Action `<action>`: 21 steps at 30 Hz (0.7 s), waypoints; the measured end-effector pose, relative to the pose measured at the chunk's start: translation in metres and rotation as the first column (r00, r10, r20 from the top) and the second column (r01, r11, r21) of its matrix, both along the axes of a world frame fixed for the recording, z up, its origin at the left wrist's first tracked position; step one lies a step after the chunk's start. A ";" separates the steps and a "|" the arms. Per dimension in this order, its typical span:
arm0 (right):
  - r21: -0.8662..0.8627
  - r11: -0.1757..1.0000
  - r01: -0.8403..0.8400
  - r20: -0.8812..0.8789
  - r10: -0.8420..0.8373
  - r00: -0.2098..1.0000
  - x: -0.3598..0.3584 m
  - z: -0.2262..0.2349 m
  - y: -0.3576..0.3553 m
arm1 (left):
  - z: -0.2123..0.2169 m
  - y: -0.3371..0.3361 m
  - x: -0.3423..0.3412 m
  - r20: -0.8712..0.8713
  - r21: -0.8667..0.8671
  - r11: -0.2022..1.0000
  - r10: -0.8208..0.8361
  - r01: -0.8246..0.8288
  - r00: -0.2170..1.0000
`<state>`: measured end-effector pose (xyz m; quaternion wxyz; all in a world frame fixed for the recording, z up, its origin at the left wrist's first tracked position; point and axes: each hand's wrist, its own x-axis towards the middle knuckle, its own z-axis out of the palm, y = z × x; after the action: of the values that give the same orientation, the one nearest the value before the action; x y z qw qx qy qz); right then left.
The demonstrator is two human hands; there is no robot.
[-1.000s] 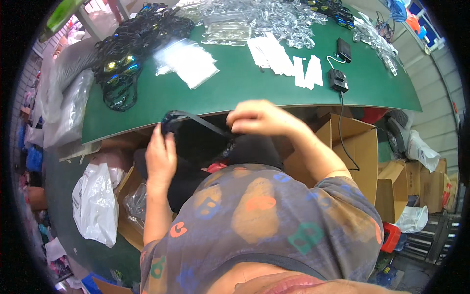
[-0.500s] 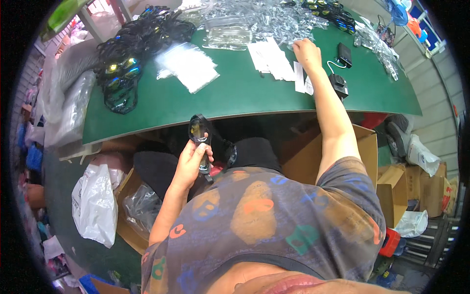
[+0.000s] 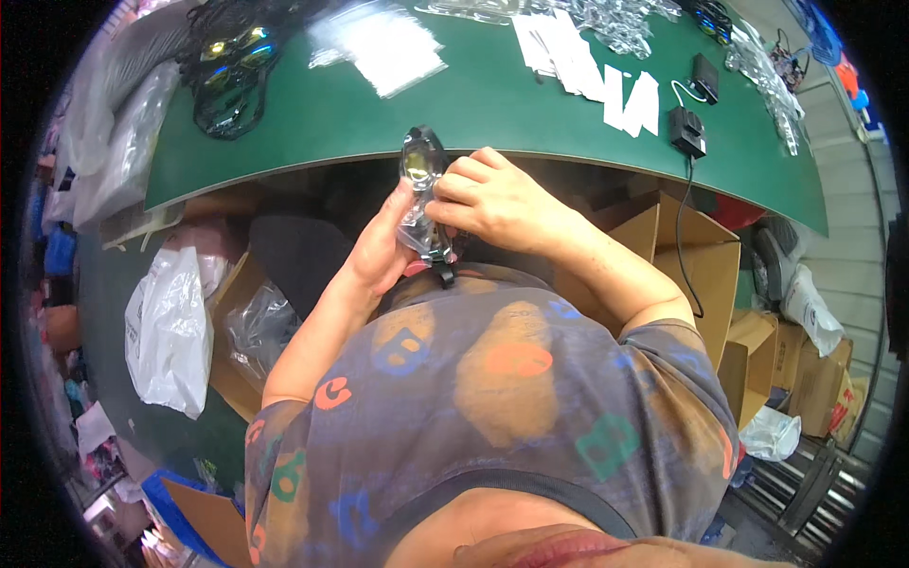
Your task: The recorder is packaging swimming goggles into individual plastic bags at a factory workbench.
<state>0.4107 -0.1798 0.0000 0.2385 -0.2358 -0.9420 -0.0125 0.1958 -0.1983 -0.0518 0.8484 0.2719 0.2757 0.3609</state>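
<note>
Black swim goggles (image 3: pixel 421 156) with yellowish mirrored lenses stand upright in front of my chest, just off the table edge. My left hand (image 3: pixel 383 232) is closed around their lower part. My right hand (image 3: pixel 488 199) reaches in from the right, its fingers bent and pinched against the goggles. Between the two hands a piece of clear plastic (image 3: pixel 415 229) lies over the lower lens, and my right fingertips seem to grip its edge. Part of the goggles is hidden behind my fingers.
The green table (image 3: pixel 312 123) holds more black goggles (image 3: pixel 232 85), clear bags (image 3: pixel 383 47), white paper slips (image 3: pixel 559 57), clear plastic pieces (image 3: pixel 615 28) and a black adapter (image 3: pixel 686 131) with a hanging cable. An open cardboard box (image 3: pixel 696 246) stands below at the right.
My right hand has come back from the clear pieces and paper slips on the table to the goggles, bringing clear plastic. The goggles have risen slightly in view, with my left hand still on them.
</note>
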 end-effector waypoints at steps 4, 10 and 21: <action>-0.087 0.993 0.086 0.087 -0.078 0.993 0.015 0.004 0.003 | -0.010 -0.007 -0.002 -0.142 0.130 0.986 -0.087 0.106 0.986; -0.062 0.708 0.703 -0.158 -0.703 0.694 0.126 0.002 0.051 | -0.015 -0.007 -0.011 -0.008 0.070 0.997 0.024 -0.024 1.000; 0.179 0.510 0.841 0.062 -0.859 0.507 0.156 -0.042 -0.019 | -0.010 -0.003 -0.011 0.054 0.049 0.997 0.055 -0.058 0.997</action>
<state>0.5662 -0.1986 -0.0416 0.1477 -0.6509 -0.7162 -0.2040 0.1847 -0.2010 -0.0620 0.8378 0.2756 0.2514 0.3986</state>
